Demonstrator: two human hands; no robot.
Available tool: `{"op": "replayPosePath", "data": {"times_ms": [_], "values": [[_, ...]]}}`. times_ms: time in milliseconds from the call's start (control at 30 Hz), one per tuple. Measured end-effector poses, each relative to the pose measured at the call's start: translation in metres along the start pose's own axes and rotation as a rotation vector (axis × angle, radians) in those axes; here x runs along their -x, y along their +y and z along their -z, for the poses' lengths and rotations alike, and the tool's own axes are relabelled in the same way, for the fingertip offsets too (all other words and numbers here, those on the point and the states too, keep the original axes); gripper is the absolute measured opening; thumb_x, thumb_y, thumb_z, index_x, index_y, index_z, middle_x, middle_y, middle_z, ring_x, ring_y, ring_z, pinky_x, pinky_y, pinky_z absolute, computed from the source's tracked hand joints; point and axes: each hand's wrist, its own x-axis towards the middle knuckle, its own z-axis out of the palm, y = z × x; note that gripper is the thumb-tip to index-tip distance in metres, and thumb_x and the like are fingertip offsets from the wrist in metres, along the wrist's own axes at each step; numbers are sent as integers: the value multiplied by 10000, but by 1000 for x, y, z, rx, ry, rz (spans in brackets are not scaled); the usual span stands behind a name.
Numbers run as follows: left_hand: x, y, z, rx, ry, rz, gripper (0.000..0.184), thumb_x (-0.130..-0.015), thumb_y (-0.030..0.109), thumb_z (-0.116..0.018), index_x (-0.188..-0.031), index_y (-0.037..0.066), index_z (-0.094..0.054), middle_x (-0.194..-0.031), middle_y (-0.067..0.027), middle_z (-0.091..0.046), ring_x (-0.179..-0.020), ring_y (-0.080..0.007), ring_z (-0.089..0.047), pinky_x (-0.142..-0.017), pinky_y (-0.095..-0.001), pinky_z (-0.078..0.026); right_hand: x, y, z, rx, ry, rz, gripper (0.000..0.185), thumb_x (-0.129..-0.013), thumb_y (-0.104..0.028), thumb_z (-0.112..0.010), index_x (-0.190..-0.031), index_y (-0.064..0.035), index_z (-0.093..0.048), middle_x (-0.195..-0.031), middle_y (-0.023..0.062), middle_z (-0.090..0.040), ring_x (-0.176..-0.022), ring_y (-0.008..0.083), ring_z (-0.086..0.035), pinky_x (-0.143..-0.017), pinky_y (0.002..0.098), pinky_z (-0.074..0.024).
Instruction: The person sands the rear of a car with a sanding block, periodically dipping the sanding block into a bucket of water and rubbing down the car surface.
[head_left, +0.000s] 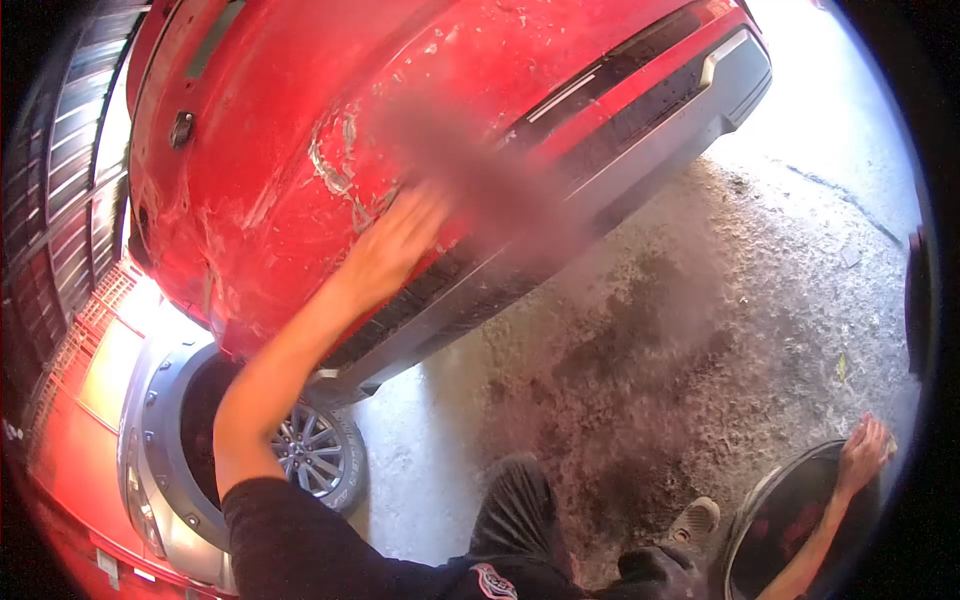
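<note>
My left hand (405, 240) reaches out to the red car body (270, 190), over a patch of scraped, pale paint (335, 165). A dark reddish blur covers its fingertips, so whether it holds anything is hidden. Far off at the lower right, my right hand (865, 455) is above the rim of a round black tub (735, 530). Its fingers are closed, with a small pale bit at their tips that I cannot make out. Below my left hand runs the car's grey and black bumper (450, 310).
A silver vehicle with a dark fender trim (160, 440) and a wheel (320, 455) stands at the lower left. The rough floor (800, 290) is wet and dark in places. One shoe (695, 520) shows beside the tub. A corrugated metal wall (75, 130) rises at the left.
</note>
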Motion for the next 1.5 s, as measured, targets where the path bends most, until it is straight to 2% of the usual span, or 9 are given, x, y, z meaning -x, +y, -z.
{"op": "replayPosePath", "data": {"times_ms": [133,267,500,667,867,1133,1233,1300,1500], "values": [[36,10,4,27,23,83,658,-893,19,-670,-1513,-12,-452,-1589,-204,-427,-1507,-340,-372,-1239,-493,-322,1,-19,34,-24,-109,-45,458,-1112,-395,-350,-1346,-140,-650,-1351,56,-633,-1324,276,-541,-1169,534,-327],[-80,27,0,89,95,76,629,-914,41,-662,-1506,-12,-457,-1586,-191,-436,-1511,-329,-366,-1228,-473,-342,-2,-8,15,27,56,32,422,-1099,-371,-399,-1277,-107,-676,-1268,68,-667,-1258,283,-578,-1083,483,-412],[44,23,3,45,14,223,558,-983,121,-614,-1502,-20,-465,-1587,-191,-435,-1510,-325,-367,-1235,-464,-330,-4,-8,24,-23,5,38,429,-1097,-383,-398,-1276,-107,-674,-1207,80,-680,-1208,290,-600,-1044,462,-434],[-64,30,-6,139,217,66,557,-982,116,-610,-1501,-23,-463,-1579,-202,-441,-1502,-330,-378,-1242,-479,-316,1,-8,9,19,128,41,420,-1097,-383,-396,-1280,-119,-668,-1202,83,-685,-1186,285,-609,-1043,499,-409],[62,20,-16,133,103,212,601,-936,48,-624,-1508,-23,-455,-1570,-194,-458,-1494,-343,-390,-1241,-489,-319,-5,-1,-5,22,199,95,407,-1090,-374,-413,-1281,-133,-680,-1143,61,-696,-1138,269,-626,-1017,484,-425],[-60,24,-17,120,288,98,556,-974,121,-608,-1496,-20,-474,-1544,-190,-493,-1471,-346,-427,-1223,-466,-360,-11,3,14,54,63,123,395,-1087,-355,-418,-1289,-151,-689,-1114,19,-702,-1112,244,-635,-1006,466,-449],[26,6,-18,68,120,193,536,-975,119,-614,-1478,-26,-495,-1530,-190,-510,-1453,-347,-453,-1221,-466,-362,-2,-1,0,71,241,100,400,-1090,-357,-412,-1301,-155,-685,-1148,21,-700,-1161,231,-617,-1066,479,-397],[75,14,4,-10,140,238,517,-969,117,-629,-1453,-30,-523,-1518,-194,-521,-1440,-340,-472,-1213,-465,-376,-3,-8,19,44,57,48,419,-1091,-377,-402,-1327,-160,-673,-1213,22,-693,-1211,223,-598,-1101,498,-353],[-45,19,0,-58,344,128,550,-939,96,-658,-1454,-36,-515,-1520,-204,-515,-1448,-329,-463,-1206,-458,-387,-6,-11,21,-48,86,22,404,-1091,-358,-431,-1229,-90,-699,-1197,82,-693,-1177,309,-602,-1006,491,-443]]}}
